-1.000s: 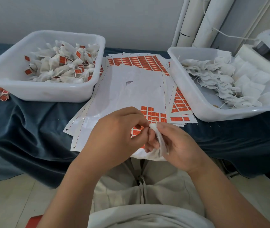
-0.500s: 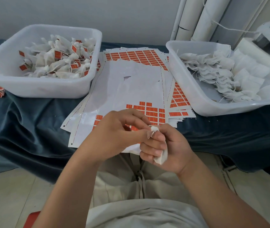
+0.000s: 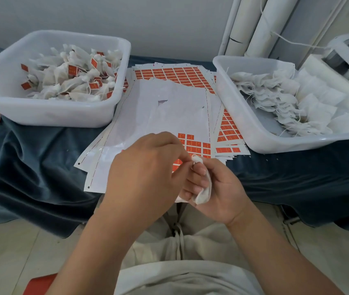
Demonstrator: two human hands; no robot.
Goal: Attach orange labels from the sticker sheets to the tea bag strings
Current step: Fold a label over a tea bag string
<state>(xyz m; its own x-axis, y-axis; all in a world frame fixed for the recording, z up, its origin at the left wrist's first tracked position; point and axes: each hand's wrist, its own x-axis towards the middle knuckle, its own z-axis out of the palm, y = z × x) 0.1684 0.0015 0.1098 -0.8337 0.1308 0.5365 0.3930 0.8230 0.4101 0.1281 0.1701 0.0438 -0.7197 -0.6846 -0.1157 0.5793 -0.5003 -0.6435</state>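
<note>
My right hand (image 3: 218,188) grips a white tea bag (image 3: 203,194), whose knotted top (image 3: 197,159) pokes out above the fingers. My left hand (image 3: 148,173) meets it from the left and pinches at that top, where an orange label (image 3: 176,162) shows between its fingertips. Both hands hover over the near edge of the top sticker sheet (image 3: 158,116), mostly peeled, with a patch of orange labels (image 3: 197,145) left at its lower right. The string itself is hidden by the fingers.
A white tub (image 3: 48,116) at the left holds labelled tea bags (image 3: 73,77). A white tub (image 3: 252,128) at the right holds plain tea bags (image 3: 286,103). More sticker sheets (image 3: 169,74) lie fanned between them on the dark blue cloth (image 3: 31,167). White pipes (image 3: 254,24) rise behind.
Both hands stay joined at the tea bag's top with small finger shifts. The view tilted down a little, then back.
</note>
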